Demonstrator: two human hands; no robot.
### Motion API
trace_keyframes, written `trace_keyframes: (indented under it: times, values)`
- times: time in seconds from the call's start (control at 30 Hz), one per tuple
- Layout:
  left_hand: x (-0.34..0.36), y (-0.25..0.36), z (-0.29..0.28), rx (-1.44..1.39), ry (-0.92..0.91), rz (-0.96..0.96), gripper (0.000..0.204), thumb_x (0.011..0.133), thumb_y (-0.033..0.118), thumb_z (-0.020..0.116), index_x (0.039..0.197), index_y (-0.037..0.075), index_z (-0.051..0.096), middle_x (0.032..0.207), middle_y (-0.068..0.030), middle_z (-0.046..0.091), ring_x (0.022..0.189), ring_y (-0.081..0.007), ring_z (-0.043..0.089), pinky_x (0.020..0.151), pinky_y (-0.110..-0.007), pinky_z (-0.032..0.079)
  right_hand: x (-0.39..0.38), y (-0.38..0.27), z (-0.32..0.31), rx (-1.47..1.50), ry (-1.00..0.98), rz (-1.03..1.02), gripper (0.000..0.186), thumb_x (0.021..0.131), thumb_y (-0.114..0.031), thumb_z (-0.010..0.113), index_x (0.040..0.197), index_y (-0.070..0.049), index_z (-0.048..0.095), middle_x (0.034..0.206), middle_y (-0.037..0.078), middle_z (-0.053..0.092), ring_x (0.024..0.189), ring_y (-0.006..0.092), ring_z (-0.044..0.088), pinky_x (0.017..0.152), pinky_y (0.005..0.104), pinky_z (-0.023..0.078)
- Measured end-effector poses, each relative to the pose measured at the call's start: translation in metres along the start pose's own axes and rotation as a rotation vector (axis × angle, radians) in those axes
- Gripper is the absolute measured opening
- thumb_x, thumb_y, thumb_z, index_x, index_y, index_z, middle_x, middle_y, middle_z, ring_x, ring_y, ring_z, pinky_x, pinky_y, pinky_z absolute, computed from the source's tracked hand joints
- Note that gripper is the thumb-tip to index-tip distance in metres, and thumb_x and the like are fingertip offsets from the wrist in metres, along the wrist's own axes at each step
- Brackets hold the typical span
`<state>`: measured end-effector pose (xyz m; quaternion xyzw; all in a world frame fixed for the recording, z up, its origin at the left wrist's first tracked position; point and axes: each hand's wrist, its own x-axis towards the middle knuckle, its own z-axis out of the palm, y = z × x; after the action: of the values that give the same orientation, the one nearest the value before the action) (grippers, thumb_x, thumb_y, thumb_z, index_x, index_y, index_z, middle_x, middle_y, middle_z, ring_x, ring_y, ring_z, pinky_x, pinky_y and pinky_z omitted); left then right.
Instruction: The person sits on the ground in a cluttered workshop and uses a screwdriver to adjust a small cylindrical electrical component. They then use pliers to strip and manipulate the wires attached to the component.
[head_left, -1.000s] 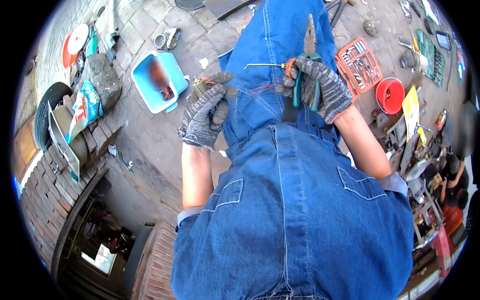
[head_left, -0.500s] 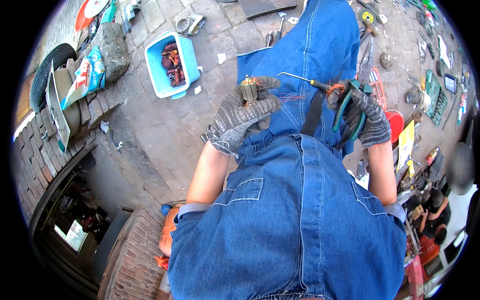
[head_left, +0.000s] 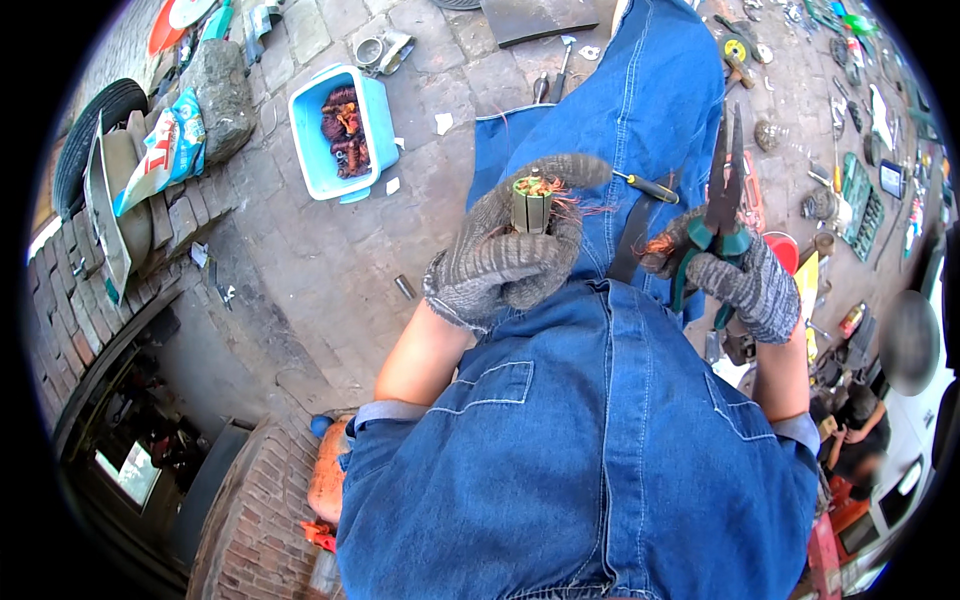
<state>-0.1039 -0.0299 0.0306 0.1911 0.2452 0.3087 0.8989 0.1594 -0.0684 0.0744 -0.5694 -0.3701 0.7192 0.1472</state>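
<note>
My left hand [head_left: 510, 250], in a grey striped knit glove, is closed around a small motor armature [head_left: 531, 212]. The armature stands upright, with frayed copper strands sticking out at its top. In my right hand [head_left: 745, 285], gloved alike, is a pair of green-handled pliers [head_left: 722, 215], jaws pointing away from me. A tuft of copper wire [head_left: 660, 243] shows at the fingertips of that hand. Between the hands, a hook pick with a yellow and black handle [head_left: 650, 187] lies on my blue denim clothing; its tip is hidden behind my left glove.
Left of my knee, a light blue bin [head_left: 375, 125] holds removed copper windings [head_left: 345, 130]. Screwdrivers [head_left: 560, 75] and a dark plate [head_left: 540, 20] lie on the paving. To the right are a green socket case [head_left: 862, 205], a hammer [head_left: 738, 72] and scattered tools. Another person [head_left: 860, 435] is at lower right.
The armature has turned more upright and moved right with my left hand. My right hand and pliers have shifted down and right, away from the pick. The strands no longer stretch toward my right hand.
</note>
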Motion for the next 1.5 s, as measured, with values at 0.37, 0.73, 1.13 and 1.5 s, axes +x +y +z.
trace_keyframes:
  times: [0.37, 0.73, 1.13, 1.5]
  values:
    - [-0.005, -0.008, 0.009, -0.195, 0.185, 0.089, 0.061, 0.073, 0.03, 0.068, 0.117, -0.004, 0.041, 0.076, -0.0121, 0.054, 0.048, -0.0156, 0.051, 0.039, -0.025, 0.04, 0.006, -0.026, 0.025, -0.057, -0.115, 0.007, 0.033, 0.081, -0.017, 0.065, 0.109, -0.003, 0.055, 0.098, 0.005, 0.063, 0.092, 0.0124, 0.056, 0.084, 0.0284, 0.044]
    - [0.011, -0.001, 0.014, 0.219, 0.206, 0.101, 0.075, 0.074, 0.027, 0.069, 0.131, -0.001, 0.03, 0.102, -0.0164, 0.057, 0.075, -0.0196, 0.06, 0.047, -0.024, 0.049, 0.007, -0.024, 0.02, -0.204, -0.108, 0.098, 0.036, 0.081, -0.023, 0.065, 0.109, -0.003, 0.055, 0.093, 0.006, 0.064, 0.086, 0.0116, 0.057, 0.078, 0.0267, 0.045]
    - [0.01, -0.008, 0.0, 0.652, 0.211, 0.177, 0.065, 0.08, 0.012, 0.065, 0.134, 0.004, 0.03, 0.113, -0.0104, 0.053, 0.1, -0.0141, 0.053, 0.081, -0.026, 0.047, 0.018, -0.024, 0.01, -0.4, -0.236, 0.062, 0.038, 0.08, -0.028, 0.065, 0.109, -0.006, 0.056, 0.09, 0.01, 0.064, 0.082, 0.0171, 0.06, 0.073, 0.0298, 0.047]
    - [0.019, -0.017, -0.007, 0.977, 0.355, 0.364, 0.066, 0.077, 0.013, 0.066, 0.133, 0.004, 0.032, 0.118, -0.0155, 0.049, 0.104, -0.0208, 0.053, 0.086, -0.031, 0.045, 0.03, -0.031, 0.002, -0.437, -0.388, 0.101, 0.038, 0.08, -0.034, 0.065, 0.106, -0.007, 0.059, 0.087, 0.01, 0.064, 0.077, 0.016, 0.06, 0.067, 0.0292, 0.048]
